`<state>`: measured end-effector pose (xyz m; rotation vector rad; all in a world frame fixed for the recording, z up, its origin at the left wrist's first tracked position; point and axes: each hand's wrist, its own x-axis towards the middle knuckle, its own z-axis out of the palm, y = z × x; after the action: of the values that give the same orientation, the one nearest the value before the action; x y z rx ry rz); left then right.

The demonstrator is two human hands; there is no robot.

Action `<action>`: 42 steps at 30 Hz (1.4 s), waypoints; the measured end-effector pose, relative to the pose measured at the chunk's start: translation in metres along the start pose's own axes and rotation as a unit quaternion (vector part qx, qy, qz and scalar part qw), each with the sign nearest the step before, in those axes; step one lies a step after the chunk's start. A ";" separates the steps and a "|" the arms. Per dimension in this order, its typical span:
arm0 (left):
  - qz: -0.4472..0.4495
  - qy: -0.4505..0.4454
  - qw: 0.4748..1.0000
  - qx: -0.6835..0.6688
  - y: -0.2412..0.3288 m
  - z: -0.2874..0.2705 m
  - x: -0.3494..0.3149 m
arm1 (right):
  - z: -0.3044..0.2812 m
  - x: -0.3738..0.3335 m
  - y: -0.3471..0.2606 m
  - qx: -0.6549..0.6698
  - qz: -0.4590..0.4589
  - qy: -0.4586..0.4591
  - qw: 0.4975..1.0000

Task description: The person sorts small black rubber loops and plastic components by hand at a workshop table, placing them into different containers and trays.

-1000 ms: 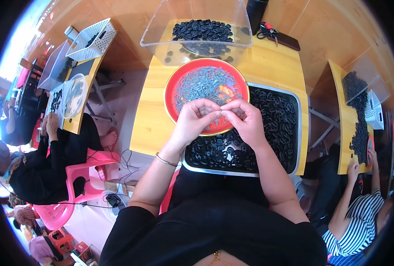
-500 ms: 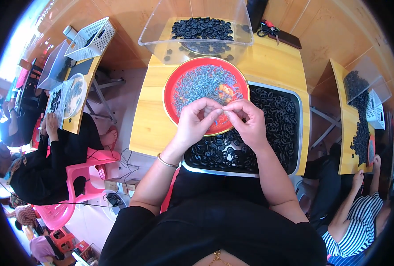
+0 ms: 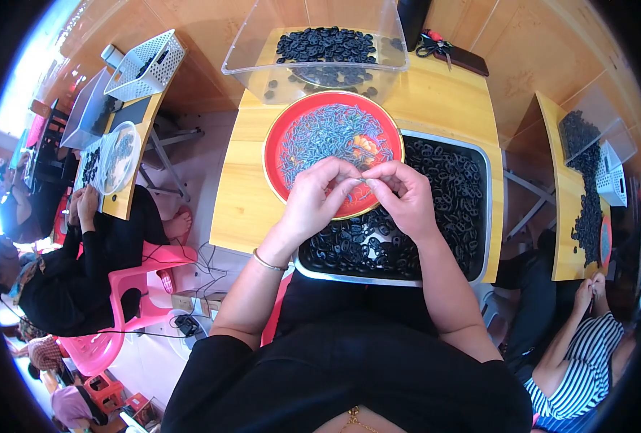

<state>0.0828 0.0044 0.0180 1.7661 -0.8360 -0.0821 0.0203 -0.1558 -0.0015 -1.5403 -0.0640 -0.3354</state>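
Note:
Above the near rim of a red plate (image 3: 276, 136), my left hand (image 3: 317, 198) and my right hand (image 3: 405, 198) meet fingertip to fingertip. Thumb and forefinger of each hand are pinched together. Whatever lies between them is too small to make out. Many small, thin blue-grey pieces (image 3: 324, 133) are spread over the plate. Beneath my right wrist is a metal tray (image 3: 488, 216) filled with flat black oval pieces (image 3: 447, 180) that have holes in them. The plate overlaps the tray's left corner. A bangle circles my left wrist.
A clear plastic bin (image 3: 313, 66) with black pieces (image 3: 326, 45) stands at the back of the yellow wooden table (image 3: 245, 195). Scissors (image 3: 434, 47) and a dark flat case (image 3: 468, 62) lie back right. People work at side tables, with a pink chair (image 3: 147, 289) at left.
My hands stay pinched together over the plate with barely any shift. The person at right has brought both hands together, away from their plate.

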 end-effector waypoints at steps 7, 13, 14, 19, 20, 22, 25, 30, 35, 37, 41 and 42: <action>-0.021 -0.015 1.000 -0.009 -0.001 0.001 0.000 | -0.001 -0.001 0.000 -0.020 -0.004 0.007 1.000; -0.037 -0.032 0.998 -0.043 -0.002 0.000 0.000 | -0.001 -0.002 -0.004 -0.044 -0.015 0.011 0.999; -0.046 -0.044 0.997 -0.049 0.000 0.000 0.000 | -0.001 -0.002 -0.004 -0.044 -0.015 0.011 0.999; -0.018 -0.063 0.997 -0.043 0.005 0.000 0.002 | 0.001 -0.002 -0.006 -0.062 -0.036 0.021 0.997; -0.010 -0.064 0.997 -0.031 0.006 0.000 0.003 | 0.000 -0.002 -0.006 -0.062 -0.036 0.022 0.997; -0.002 -0.066 0.998 -0.019 0.007 0.001 0.003 | 0.000 -0.003 -0.004 -0.087 -0.061 0.032 0.994; 0.020 -0.059 0.998 -0.002 0.005 0.001 0.003 | 0.000 -0.003 -0.007 -0.104 -0.055 0.033 0.992; -0.030 -0.066 0.995 -0.069 -0.001 0.002 0.003 | -0.001 -0.003 -0.011 -0.135 -0.086 0.034 0.987; -0.021 -0.080 0.995 -0.055 0.002 0.002 0.002 | -0.001 -0.002 -0.010 -0.124 -0.106 0.038 0.986; -0.026 -0.073 0.995 -0.065 0.003 0.002 0.002 | 0.000 -0.002 -0.007 -0.121 -0.093 0.051 0.987; -0.037 -0.070 0.996 0.045 0.001 -0.004 0.005 | 0.000 -0.002 -0.002 -0.111 -0.100 0.077 0.986; -0.033 -0.076 0.991 0.109 0.001 -0.005 0.006 | 0.000 -0.002 -0.001 -0.100 -0.094 0.078 0.987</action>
<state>0.0891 0.0055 0.0224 2.0124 -0.9237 -0.1778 0.0181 -0.1552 -0.0006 -1.7062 -0.0539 -0.6268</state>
